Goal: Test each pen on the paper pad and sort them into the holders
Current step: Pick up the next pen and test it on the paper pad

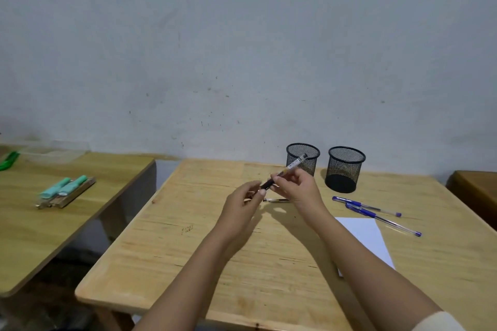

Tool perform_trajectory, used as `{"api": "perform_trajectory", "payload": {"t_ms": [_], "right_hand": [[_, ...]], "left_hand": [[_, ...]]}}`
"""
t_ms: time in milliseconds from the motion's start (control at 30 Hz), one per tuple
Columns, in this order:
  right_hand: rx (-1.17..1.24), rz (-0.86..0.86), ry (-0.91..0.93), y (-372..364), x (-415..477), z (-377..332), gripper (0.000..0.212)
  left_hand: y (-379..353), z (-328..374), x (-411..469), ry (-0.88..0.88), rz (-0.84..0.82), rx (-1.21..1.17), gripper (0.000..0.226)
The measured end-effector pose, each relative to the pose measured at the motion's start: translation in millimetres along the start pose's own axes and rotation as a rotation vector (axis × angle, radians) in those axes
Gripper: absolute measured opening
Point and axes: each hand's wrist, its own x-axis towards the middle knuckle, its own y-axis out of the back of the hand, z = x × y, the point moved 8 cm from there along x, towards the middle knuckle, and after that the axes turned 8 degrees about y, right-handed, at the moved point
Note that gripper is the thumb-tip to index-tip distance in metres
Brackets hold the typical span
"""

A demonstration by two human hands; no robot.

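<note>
The right hand (295, 187) pinches a pen (291, 166) between thumb and curled fingertips, lifted above the wooden table (188, 250). The pen's long axis runs diagonally. Its dark end points down-left toward the left hand (242, 205), and its clear barrel rises up-right, crossing in front of the left mesh holder (313, 162). The left hand's thumb and forefinger curl in at the dark end and seem to touch it, though I cannot tell whether they actually grip it. Both forearms reach in from the lower edge, and a pale sleeve is cut off at the bottom right corner. Beneath the hands lies a second pen (274, 199), mostly hidden. To the right, two blue pens (365, 206) lie side by side beyond a white paper sheet (368, 234), which the right forearm partly covers. The right mesh holder (345, 169) stands just beside the left one
</note>
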Motion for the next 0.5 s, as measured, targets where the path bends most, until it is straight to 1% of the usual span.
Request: {"api": "perform_trajectory", "payload": {"t_ms": [33, 67, 133, 200, 267, 367, 433, 500], "right_hand": [[0.021, 0.008, 0.008, -1, -1, -4, 0.008], [0.042, 0.010, 0.022, -2, -2, -8, 0.014], [0.068, -0.026, 0.054, -1, -5, -14, 0.022], [0.033, -0.092, 0.089, -1, -8, -21, 0.021], [-0.022, -0.122, 0.119, 2, -10, -27, 0.018], [0.040, -0.072, 0.130, 13, -11, -37, 0.016], [0.086, -0.073, 0.130, 18, -14, -41, 0.015], [0.080, -0.089, 0.132, 21, -16, -42, 0.016]], "left_hand": [[2, 6, 3, -0.041, 0.013, -0.045, 0.019], [4, 10, 3, -0.060, 0.024, -0.081, 0.023], [9, 17, 2, -0.079, 0.029, -0.135, 0.023], [12, 22, 2, -0.089, 0.024, -0.177, 0.016], [16, 25, 2, -0.095, 0.044, -0.225, 0.010], [18, 26, 4, -0.078, 0.038, -0.314, 0.011], [12, 30, 4, -0.075, 0.002, -0.327, 0.012], [5, 34, 5, -0.081, -0.028, -0.320, 0.012]]}}
